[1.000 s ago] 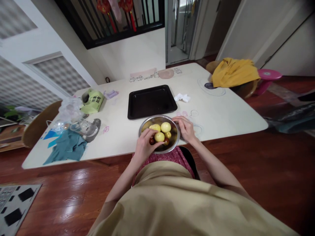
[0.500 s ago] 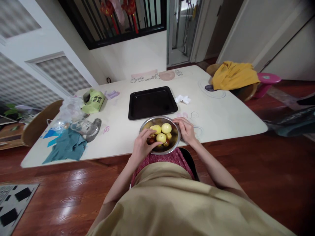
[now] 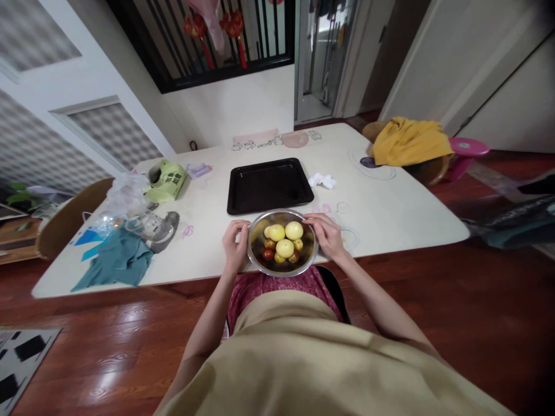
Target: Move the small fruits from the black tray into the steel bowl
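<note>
While both hands are set against it, the metal bowl is seen at the near edge of the bench, at 6 o'clock from the black tray; left hand is pressed on the bowl's rim at 9 o'clock, fingers curled round it, gripping the bowl; right hand is laid on the rim at 3 o'clock, fingers wrapped along the far edge, likewise gripping; bowl is filled with yellow fruits and small red-brown fruits, the yellow ones at centre and 12 o'clock, a red-brown one at 8 o'clock; tray is empty-looking and dark, just beyond the bowl, apart from it; crumpled white paper is found at 2 o'clock from the tray's centre, near its right corner; teal cloth and clear plastic bag are lying well to 9 o'clock of the bowl; green pouch is placed at 9 o'clock of the tray; yellow cloth is draped at the bench's far right corner; whether the bowl is lifted or resting cannot be told.
</note>
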The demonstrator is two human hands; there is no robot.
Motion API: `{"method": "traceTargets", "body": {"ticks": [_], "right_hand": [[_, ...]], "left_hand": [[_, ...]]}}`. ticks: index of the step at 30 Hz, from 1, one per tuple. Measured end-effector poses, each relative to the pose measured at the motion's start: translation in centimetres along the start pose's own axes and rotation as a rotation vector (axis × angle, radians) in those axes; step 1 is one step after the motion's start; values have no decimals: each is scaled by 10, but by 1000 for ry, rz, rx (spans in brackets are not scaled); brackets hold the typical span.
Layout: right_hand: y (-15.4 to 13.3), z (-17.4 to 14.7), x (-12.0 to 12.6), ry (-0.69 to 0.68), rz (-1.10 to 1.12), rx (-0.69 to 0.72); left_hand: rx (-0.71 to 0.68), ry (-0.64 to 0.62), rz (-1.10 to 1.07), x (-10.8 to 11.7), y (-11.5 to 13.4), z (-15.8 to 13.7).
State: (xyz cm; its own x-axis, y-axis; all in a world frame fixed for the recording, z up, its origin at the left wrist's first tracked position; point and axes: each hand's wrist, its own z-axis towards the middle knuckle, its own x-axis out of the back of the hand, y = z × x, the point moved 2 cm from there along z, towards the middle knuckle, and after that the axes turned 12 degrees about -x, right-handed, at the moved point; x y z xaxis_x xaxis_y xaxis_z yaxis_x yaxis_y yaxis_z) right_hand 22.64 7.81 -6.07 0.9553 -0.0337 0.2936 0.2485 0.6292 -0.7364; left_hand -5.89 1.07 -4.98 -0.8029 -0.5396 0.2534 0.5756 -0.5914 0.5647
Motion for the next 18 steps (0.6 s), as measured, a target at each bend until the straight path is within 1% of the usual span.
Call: {"method": "traceTargets", "body": {"ticks": [5, 18], "right_hand": [[0, -1, 0, -10, -20, 3], [1, -2, 0, -13, -26, 4]], "left_hand": [[-7, -46, -31, -3, 3, 0], [15, -59, -58, -3, 1, 0]]}}
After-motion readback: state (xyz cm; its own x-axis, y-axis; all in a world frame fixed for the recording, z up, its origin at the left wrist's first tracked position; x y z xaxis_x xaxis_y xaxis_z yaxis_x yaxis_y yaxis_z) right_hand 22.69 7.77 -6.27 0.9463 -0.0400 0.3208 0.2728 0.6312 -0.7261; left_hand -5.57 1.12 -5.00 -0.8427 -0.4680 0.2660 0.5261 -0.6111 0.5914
